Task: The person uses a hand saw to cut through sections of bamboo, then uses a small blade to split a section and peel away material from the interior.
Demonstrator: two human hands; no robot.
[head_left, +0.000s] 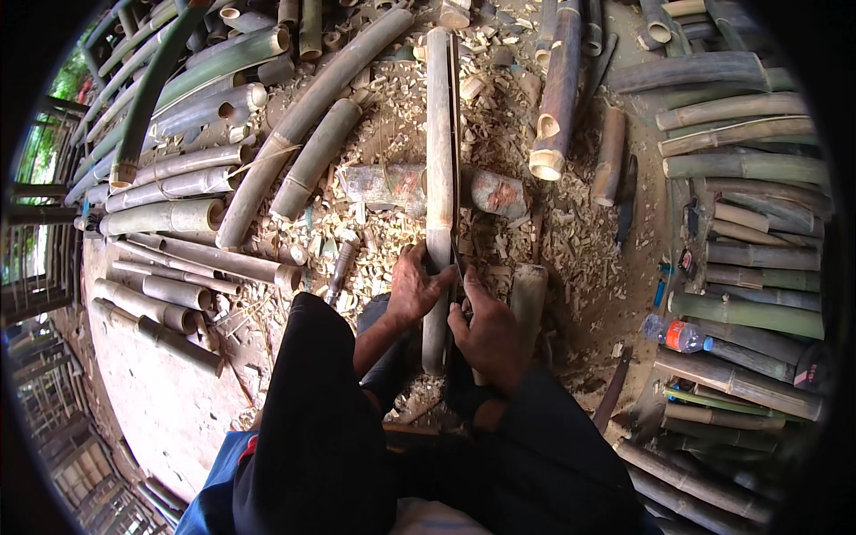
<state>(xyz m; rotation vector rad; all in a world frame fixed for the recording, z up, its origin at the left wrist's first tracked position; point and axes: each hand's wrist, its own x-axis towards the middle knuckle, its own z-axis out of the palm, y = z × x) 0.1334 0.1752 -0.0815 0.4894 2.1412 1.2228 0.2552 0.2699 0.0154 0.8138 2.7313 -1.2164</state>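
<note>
A long pale bamboo pole lies lengthwise in front of me, its middle resting across a short log. A dark slit runs down its right side. My left hand is closed over the near part of the pole, its thumb reaching toward the slit. Against the pole's right side, my right hand is closed on a thin dark blade that stands up along the slit; its handle is hidden in the fingers. A thicker piece of bamboo stands just right of that hand.
Wood chips cover the ground. Bamboo poles lie in stacks at left and right. Nearer lie a dark tool with a cylindrical handle, a long dark blade and a plastic bottle.
</note>
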